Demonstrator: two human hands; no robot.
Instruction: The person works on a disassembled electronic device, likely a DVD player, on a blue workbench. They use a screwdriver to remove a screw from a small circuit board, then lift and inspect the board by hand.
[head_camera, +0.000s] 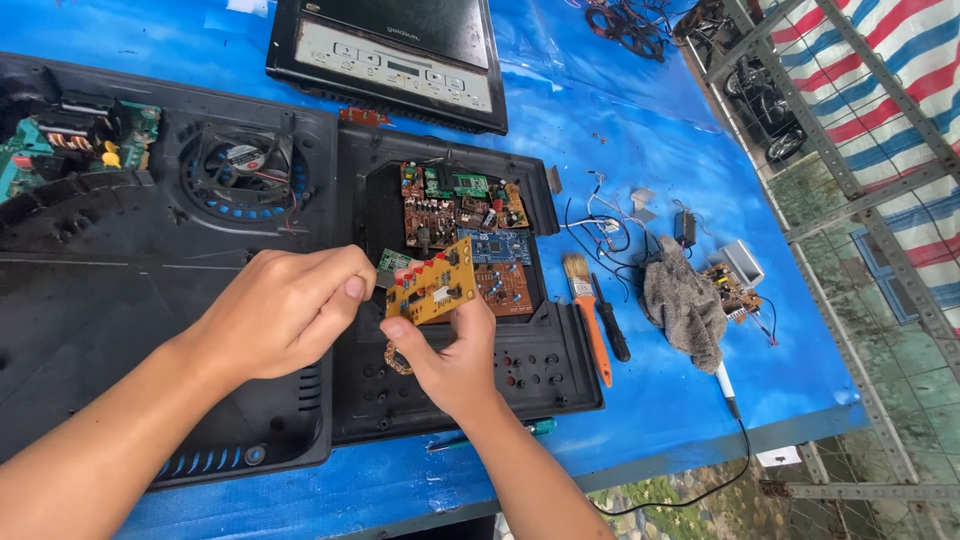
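Observation:
Both of my hands hold a small yellow circuit board (433, 283) with red buttons above an open black appliance casing (560, 370). My right hand (455, 355) grips the board's lower edge from below with thumb and fingers. My left hand (285, 310) pinches the board's left end, next to a small green board (393, 261). Inside the casing lie several brown, green and blue circuit boards (460, 205).
A larger black housing with a cooling fan (240, 160) lies at left on the blue table cover (640, 110). A black cooktop panel (400, 55) sits at the back. An orange-handled brush (588, 315), black screwdriver (610, 320), grey rag (685, 300) and loose wires lie to the right.

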